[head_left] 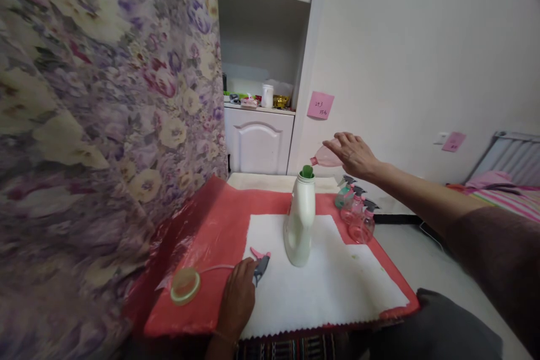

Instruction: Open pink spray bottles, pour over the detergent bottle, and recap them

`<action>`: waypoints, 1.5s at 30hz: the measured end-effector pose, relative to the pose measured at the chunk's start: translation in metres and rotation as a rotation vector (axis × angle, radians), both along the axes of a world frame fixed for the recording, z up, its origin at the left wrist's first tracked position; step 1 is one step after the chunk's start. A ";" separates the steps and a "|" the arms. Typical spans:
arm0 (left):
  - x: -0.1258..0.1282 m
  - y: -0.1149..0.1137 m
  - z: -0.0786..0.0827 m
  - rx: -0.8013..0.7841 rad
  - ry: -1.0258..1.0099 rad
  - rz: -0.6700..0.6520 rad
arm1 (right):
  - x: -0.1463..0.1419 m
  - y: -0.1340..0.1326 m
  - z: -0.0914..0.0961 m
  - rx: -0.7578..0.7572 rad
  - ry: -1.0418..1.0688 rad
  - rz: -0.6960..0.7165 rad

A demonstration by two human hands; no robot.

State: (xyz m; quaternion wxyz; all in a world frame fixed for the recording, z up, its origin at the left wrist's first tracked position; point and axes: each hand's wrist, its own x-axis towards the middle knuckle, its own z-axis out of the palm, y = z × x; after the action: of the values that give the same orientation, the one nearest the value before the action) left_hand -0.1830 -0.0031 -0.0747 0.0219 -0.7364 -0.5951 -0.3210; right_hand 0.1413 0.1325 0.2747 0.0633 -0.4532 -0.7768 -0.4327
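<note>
Up at the right, my right hand (355,154) is closed around a clear pink bottle (329,156), tipped on its side with its neck pointing left. The neck lies just beside a green funnel-like piece (307,171) in the mouth of a white plastic jug (301,225). The jug stands upright on a white cloth (333,292). Low at the left, my left hand (238,295) rests with its fingers closed on a grey and pink spray nozzle (260,268), whose thin tube runs left. Whether liquid passes from the bottle cannot be made out.
A round lid (185,286) lies on the red table cover (211,236) at the left. Several spray bottles (361,228) stand along the right edge. A floral curtain (105,124) hangs at the left, and a shelf unit (259,140) stands behind the table.
</note>
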 end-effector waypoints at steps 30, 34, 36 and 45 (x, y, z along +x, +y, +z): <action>-0.001 0.002 -0.001 -0.017 0.016 0.004 | -0.010 -0.005 0.004 -0.013 -0.049 -0.012; -0.002 0.003 -0.004 -0.007 0.019 -0.005 | -0.011 -0.006 0.005 -0.005 -0.067 -0.007; -0.002 0.004 -0.005 0.011 0.021 -0.005 | -0.011 -0.007 0.006 -0.004 -0.072 -0.001; -0.002 0.003 -0.007 0.048 0.033 -0.001 | -0.018 -0.004 0.008 -0.022 -0.104 0.031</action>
State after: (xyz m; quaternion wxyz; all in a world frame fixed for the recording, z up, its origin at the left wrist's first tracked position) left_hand -0.1849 0.0002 -0.0812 0.0492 -0.7412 -0.5863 -0.3232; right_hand 0.1237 0.1283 0.2822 0.0245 -0.4188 -0.7907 -0.4459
